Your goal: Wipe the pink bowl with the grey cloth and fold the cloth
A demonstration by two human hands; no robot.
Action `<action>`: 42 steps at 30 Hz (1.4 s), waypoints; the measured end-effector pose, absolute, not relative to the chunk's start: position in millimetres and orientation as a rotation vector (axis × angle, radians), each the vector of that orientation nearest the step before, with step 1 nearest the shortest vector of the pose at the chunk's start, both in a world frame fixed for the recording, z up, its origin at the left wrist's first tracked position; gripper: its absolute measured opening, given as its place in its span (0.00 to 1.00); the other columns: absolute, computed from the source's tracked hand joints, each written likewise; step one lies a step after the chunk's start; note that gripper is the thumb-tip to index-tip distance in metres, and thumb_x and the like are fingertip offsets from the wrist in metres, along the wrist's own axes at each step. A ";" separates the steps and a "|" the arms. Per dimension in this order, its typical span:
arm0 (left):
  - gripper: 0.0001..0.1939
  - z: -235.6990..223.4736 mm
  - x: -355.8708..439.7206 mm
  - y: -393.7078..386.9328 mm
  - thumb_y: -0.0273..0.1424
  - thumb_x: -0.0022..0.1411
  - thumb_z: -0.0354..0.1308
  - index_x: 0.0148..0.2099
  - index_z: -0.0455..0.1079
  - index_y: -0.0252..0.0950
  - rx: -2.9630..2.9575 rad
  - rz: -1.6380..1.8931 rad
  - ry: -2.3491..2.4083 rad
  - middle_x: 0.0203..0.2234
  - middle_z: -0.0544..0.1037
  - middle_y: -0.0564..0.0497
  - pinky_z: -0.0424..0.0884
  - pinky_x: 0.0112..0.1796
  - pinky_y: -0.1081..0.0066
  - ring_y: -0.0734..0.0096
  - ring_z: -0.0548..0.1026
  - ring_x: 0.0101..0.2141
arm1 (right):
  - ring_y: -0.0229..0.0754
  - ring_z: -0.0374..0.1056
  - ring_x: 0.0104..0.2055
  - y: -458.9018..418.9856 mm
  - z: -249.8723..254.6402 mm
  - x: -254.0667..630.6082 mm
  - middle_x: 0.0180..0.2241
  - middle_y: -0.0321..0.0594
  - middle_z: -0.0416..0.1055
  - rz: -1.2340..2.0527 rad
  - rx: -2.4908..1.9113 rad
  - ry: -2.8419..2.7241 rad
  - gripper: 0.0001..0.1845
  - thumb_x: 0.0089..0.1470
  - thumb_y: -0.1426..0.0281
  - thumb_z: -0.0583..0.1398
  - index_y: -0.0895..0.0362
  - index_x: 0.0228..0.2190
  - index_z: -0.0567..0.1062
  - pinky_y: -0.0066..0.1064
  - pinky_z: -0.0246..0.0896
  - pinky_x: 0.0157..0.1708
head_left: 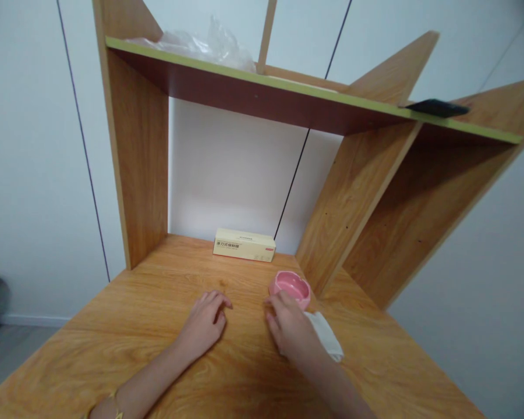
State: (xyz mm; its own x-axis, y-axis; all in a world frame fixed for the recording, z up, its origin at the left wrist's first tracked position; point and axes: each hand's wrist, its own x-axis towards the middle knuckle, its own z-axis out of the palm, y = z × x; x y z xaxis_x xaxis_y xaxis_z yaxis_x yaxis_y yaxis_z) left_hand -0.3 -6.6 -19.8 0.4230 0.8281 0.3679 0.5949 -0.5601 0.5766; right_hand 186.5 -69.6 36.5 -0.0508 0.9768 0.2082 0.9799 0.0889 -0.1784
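A crumpled clear plastic bag (209, 49) is borne on the green-edged wooden shelf (262, 96) at the upper left of the frame, a flat dark object (439, 108) at the upper right. White wall panels (26, 145) are divided by dark seams (292, 183).

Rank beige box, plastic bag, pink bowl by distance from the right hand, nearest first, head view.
1. Pink bowl: just beyond the right hand.
2. Beige box: farther back, ahead and left.
3. Plastic bag: up left, on the shelf.
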 end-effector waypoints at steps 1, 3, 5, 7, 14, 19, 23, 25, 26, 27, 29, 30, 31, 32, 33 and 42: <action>0.15 -22.7 -0.5 -5.2 0.18 0.49 0.45 0.36 0.67 0.37 2.320 0.912 1.186 0.36 0.72 0.49 0.62 0.43 0.65 0.64 0.68 0.41 | 0.44 0.62 0.46 -67.7 28.1 171.9 0.41 0.46 0.67 0.043 -1.829 -2.158 0.15 0.50 0.77 0.50 0.58 0.39 0.70 0.33 0.57 0.45; 0.18 -28.3 -1.3 -2.1 0.18 0.50 0.43 0.40 0.67 0.36 2.300 0.944 1.144 0.39 0.72 0.48 0.62 0.45 0.64 0.65 0.68 0.43 | 0.45 0.58 0.52 -63.1 8.3 148.9 0.48 0.48 0.64 0.171 -1.669 -2.232 0.21 0.48 0.76 0.52 0.61 0.47 0.65 0.36 0.53 0.51; 0.20 -33.0 -2.2 0.9 0.19 0.52 0.43 0.45 0.66 0.36 2.281 0.970 1.129 0.43 0.71 0.46 0.61 0.48 0.64 0.66 0.67 0.46 | 0.46 0.50 0.57 -58.5 -9.3 136.3 0.55 0.50 0.57 0.264 -1.597 -2.266 0.27 0.49 0.74 0.52 0.64 0.53 0.59 0.38 0.47 0.55; 0.22 -36.6 -2.4 2.8 0.20 0.53 0.43 0.49 0.64 0.34 2.277 0.962 1.129 0.47 0.69 0.45 0.59 0.50 0.63 0.66 0.65 0.49 | 0.46 0.44 0.60 -55.2 -20.1 133.0 0.58 0.50 0.51 0.328 -1.564 -2.274 0.30 0.51 0.72 0.51 0.67 0.55 0.55 0.39 0.42 0.57; 0.25 -36.7 -1.1 -1.5 0.22 0.53 0.44 0.54 0.61 0.32 2.421 0.727 1.185 0.52 0.65 0.44 0.57 0.53 0.60 0.65 0.61 0.53 | 0.43 0.42 0.60 -57.2 -17.0 141.6 0.58 0.48 0.49 0.441 -1.505 -2.296 0.30 0.52 0.68 0.49 0.65 0.56 0.53 0.42 0.37 0.58; 0.25 -29.6 -3.1 -5.2 0.24 0.55 0.43 0.55 0.60 0.31 2.523 0.642 1.171 0.52 0.64 0.44 0.57 0.53 0.61 0.66 0.60 0.53 | 0.43 0.41 0.61 -57.2 -17.1 143.4 0.59 0.48 0.47 0.483 -1.479 -2.300 0.30 0.52 0.68 0.49 0.65 0.56 0.53 0.43 0.37 0.58; 0.25 -33.4 -2.6 -3.0 0.23 0.54 0.43 0.55 0.60 0.29 2.525 0.623 1.195 0.53 0.64 0.42 0.56 0.53 0.60 0.64 0.60 0.53 | 0.44 0.43 0.60 -57.7 -19.1 140.5 0.58 0.49 0.50 0.439 -1.483 -2.273 0.30 0.50 0.71 0.50 0.66 0.55 0.55 0.43 0.37 0.58; 0.25 -36.5 -2.2 -1.4 0.23 0.53 0.43 0.55 0.60 0.30 2.507 0.642 1.208 0.52 0.64 0.43 0.57 0.53 0.60 0.64 0.60 0.53 | 0.44 0.44 0.60 -58.1 -17.9 138.8 0.58 0.50 0.51 0.422 -1.500 -2.265 0.30 0.50 0.72 0.50 0.67 0.55 0.55 0.43 0.37 0.58; 0.25 -37.5 -2.1 -0.9 0.23 0.53 0.44 0.55 0.60 0.31 2.503 0.648 1.208 0.52 0.65 0.43 0.57 0.53 0.59 0.64 0.60 0.53 | 0.44 0.44 0.60 -58.2 -17.1 138.5 0.58 0.50 0.51 0.425 -1.505 -2.266 0.30 0.50 0.72 0.49 0.67 0.55 0.56 0.43 0.36 0.58; 0.25 -37.8 -2.2 -0.7 0.23 0.53 0.44 0.55 0.60 0.31 2.504 0.651 1.202 0.52 0.65 0.43 0.57 0.53 0.60 0.64 0.60 0.53 | 0.44 0.44 0.60 -58.1 -16.3 138.6 0.58 0.50 0.51 0.437 -1.505 -2.272 0.30 0.50 0.72 0.49 0.67 0.55 0.56 0.43 0.37 0.58; 0.25 -36.5 -2.8 -1.4 0.23 0.54 0.44 0.55 0.60 0.31 2.522 0.644 1.182 0.52 0.65 0.43 0.57 0.53 0.60 0.64 0.60 0.53 | 0.44 0.44 0.60 -57.3 -15.7 139.9 0.58 0.50 0.50 0.461 -1.495 -2.285 0.30 0.50 0.71 0.49 0.68 0.55 0.56 0.42 0.37 0.58; 0.25 -35.4 -3.2 -2.1 0.23 0.54 0.43 0.55 0.60 0.31 2.531 0.640 1.174 0.52 0.65 0.43 0.56 0.53 0.60 0.64 0.60 0.53 | 0.44 0.43 0.60 -56.8 -16.0 140.9 0.58 0.50 0.50 0.468 -1.487 -2.289 0.30 0.50 0.71 0.50 0.67 0.55 0.55 0.42 0.37 0.58; 0.24 -34.1 -3.5 -2.8 0.24 0.54 0.43 0.55 0.60 0.31 2.539 0.640 1.167 0.52 0.64 0.43 0.56 0.53 0.60 0.64 0.60 0.53 | 0.44 0.43 0.60 -56.4 -16.6 141.9 0.58 0.50 0.49 0.471 -1.476 -2.290 0.30 0.50 0.71 0.50 0.67 0.55 0.55 0.43 0.37 0.58; 0.24 -33.1 -3.9 -3.6 0.24 0.55 0.43 0.55 0.60 0.31 2.544 0.643 1.159 0.52 0.64 0.43 0.56 0.53 0.60 0.64 0.60 0.53 | 0.44 0.43 0.60 -55.9 -17.4 142.9 0.58 0.49 0.49 0.470 -1.463 -2.288 0.30 0.50 0.71 0.50 0.66 0.55 0.55 0.43 0.37 0.58; 0.24 -32.3 -4.2 -4.2 0.24 0.55 0.44 0.55 0.60 0.31 2.545 0.650 1.153 0.52 0.65 0.43 0.56 0.53 0.60 0.64 0.60 0.53 | 0.44 0.43 0.60 -55.6 -18.2 143.6 0.58 0.49 0.50 0.470 -1.451 -2.286 0.30 0.50 0.71 0.50 0.65 0.55 0.55 0.44 0.37 0.58; 0.24 -30.6 -4.8 -5.2 0.25 0.55 0.44 0.55 0.60 0.32 2.560 0.638 1.145 0.52 0.64 0.44 0.56 0.53 0.60 0.64 0.60 0.53 | 0.45 0.43 0.60 -55.6 -16.9 146.0 0.58 0.50 0.49 0.493 -1.450 -2.309 0.30 0.50 0.70 0.51 0.66 0.55 0.55 0.43 0.38 0.58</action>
